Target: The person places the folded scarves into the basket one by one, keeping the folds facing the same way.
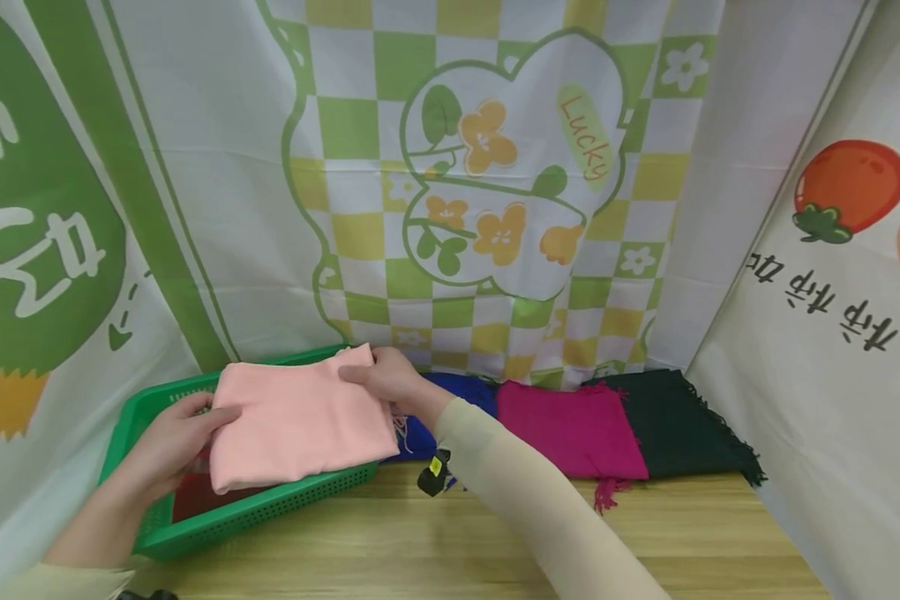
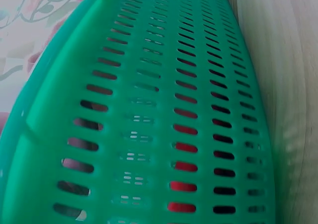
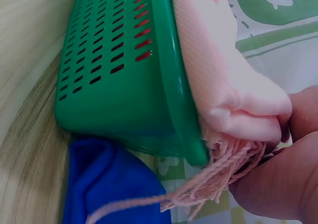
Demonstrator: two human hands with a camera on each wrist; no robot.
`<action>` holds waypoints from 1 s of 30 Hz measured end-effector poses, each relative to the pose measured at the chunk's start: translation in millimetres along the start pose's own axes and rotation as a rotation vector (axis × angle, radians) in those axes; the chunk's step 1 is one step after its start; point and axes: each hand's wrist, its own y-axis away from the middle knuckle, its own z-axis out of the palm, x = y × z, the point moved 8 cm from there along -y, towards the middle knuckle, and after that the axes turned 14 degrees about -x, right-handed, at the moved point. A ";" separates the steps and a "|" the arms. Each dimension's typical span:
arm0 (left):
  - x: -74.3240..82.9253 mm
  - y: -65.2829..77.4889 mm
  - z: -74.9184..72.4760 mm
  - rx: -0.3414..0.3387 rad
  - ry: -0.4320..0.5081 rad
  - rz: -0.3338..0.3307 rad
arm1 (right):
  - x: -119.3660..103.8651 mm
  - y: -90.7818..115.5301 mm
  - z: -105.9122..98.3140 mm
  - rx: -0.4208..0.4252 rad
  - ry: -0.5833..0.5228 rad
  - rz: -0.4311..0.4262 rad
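A folded pink scarf [image 1: 300, 421] with fringe is held by both hands over the green plastic basket [image 1: 247, 518]. My left hand [image 1: 176, 442] grips its left edge, thumb on top. My right hand [image 1: 397, 379] pinches the upper right corner. In the right wrist view, the pink scarf [image 3: 213, 70] lies close along the rim of the basket [image 3: 119, 100], its fringe hanging over the end near the right hand [image 3: 283, 179]. Dark red cloth [image 1: 202, 496] shows inside the basket under the scarf. The left wrist view is filled by the basket's slotted side [image 2: 164, 95].
Folded scarves lie in a row along the back of the wooden table [image 1: 420, 550], right of the basket: blue [image 1: 417, 442], partly behind the right arm, then magenta [image 1: 562, 425], then dark green [image 1: 682, 425]. Printed cloth walls [image 1: 465, 325] stand behind and at both sides.
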 end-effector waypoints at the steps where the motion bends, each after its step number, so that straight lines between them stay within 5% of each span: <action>1: -0.7 0.6 -1.0 0.002 0.002 -0.003 | -0.4 -0.9 1.5 0.003 -0.002 0.002; 14: -8.3 8.4 -13.8 0.032 -0.024 -0.033 | -8.4 -10.1 19.3 0.086 0.166 0.024; 30: -23.6 13.1 -30.4 0.028 -0.076 -0.067 | -0.9 -19.8 43.2 0.081 0.281 0.037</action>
